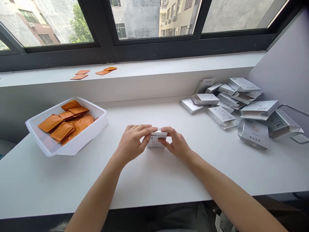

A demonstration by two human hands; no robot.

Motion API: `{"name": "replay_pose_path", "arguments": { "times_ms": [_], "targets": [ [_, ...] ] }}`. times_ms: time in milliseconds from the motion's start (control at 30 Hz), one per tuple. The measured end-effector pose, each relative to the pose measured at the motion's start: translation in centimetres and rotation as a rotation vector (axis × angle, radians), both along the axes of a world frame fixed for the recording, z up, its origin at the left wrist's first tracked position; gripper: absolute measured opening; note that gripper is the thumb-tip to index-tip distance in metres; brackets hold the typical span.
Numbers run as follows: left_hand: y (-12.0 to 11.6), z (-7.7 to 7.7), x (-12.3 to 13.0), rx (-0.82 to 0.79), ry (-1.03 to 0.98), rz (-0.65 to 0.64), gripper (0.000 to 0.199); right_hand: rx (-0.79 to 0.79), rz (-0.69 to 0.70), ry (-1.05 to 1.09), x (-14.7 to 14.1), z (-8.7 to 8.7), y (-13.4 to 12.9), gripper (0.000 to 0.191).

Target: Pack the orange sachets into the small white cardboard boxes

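While both hands work on a small white box (156, 142), the box sits near the middle of the white table (48, 183), with red marks on its front. The left hand (131, 143) is on the left side of the box, and the right hand (177, 143) is on its right side. The hands are close together, not apart, and they grip the box from both sides, with the fingers (142, 129) curled over its top edge. The step in hand looks like pressing or folding the top of the box, but the fingers hide that part, so I cannot tell if it is closed. Right now, the box calls for both hands to keep it steady. At the left of the picture, a white plastic tray (79, 145) holds a heap of orange packets (62, 130). Four more orange packets (94, 72) lie on the white window ledge (169, 64) at the upper left. At the right, a messy pile of flat silver-and-white boxes (243, 109) lies on the table. A dark window frame (149, 48) runs across the top.
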State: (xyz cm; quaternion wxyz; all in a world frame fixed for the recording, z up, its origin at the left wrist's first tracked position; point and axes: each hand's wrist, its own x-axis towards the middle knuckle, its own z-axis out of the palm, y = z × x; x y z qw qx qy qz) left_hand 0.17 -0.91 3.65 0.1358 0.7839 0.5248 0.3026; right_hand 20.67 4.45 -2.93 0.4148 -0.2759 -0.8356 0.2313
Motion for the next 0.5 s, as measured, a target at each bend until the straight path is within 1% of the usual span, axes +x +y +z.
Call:
{"name": "replay_pose_path", "arguments": {
  "times_ms": [67, 133, 267, 333, 367, 400, 433, 467, 500],
  "targets": [
    [-0.4, 0.2, -0.1, 0.098, 0.176, 0.0, 0.035, 0.027, 0.003, -0.028, 0.1, 0.1, 0.1, 0.027],
    [-0.8, 0.2, 0.0, 0.156, 0.297, -0.016, 0.037, 0.033, 0.016, -0.018, 0.0, 0.3, 0.1, 0.024],
    [-1.2, -0.1, 0.7, 0.229, 0.376, 0.012, 0.043, 0.035, 0.027, 0.011, -0.2, 1.3, 0.0, 0.022],
    [-1.1, -0.2, 0.7, 0.265, 0.378, 0.03, 0.044, 0.033, 0.003, 0.019, 0.7, 1.8, -0.3, 0.02],
    [-1.1, -0.2, 0.6, 0.276, 0.356, 0.051, 0.045, 0.032, -0.048, 0.025, 1.5, 2.0, -0.6, 0.019],
    [-1.1, -0.1, 0.4, 0.283, 0.311, 0.092, 0.046, 0.045, -0.153, 0.035, 2.6, 1.9, -1.0, 0.019],
    [-1.2, -0.1, 0.1, 0.285, 0.251, 0.15, 0.045, 0.073, -0.298, 0.047, 3.9, 1.7, -1.5, 0.021],
    [-1.3, -0.1, -0.1, 0.279, 0.189, 0.207, 0.042, 0.125, -0.477, 0.044, 5.3, 1.4, -2.1, 0.027],
    [-1.5, -0.2, -0.3, 0.27, 0.141, 0.244, 0.037, 0.133, -0.585, 0.051, 6.7, 0.9, -3.0, 0.034]
  ]
}}
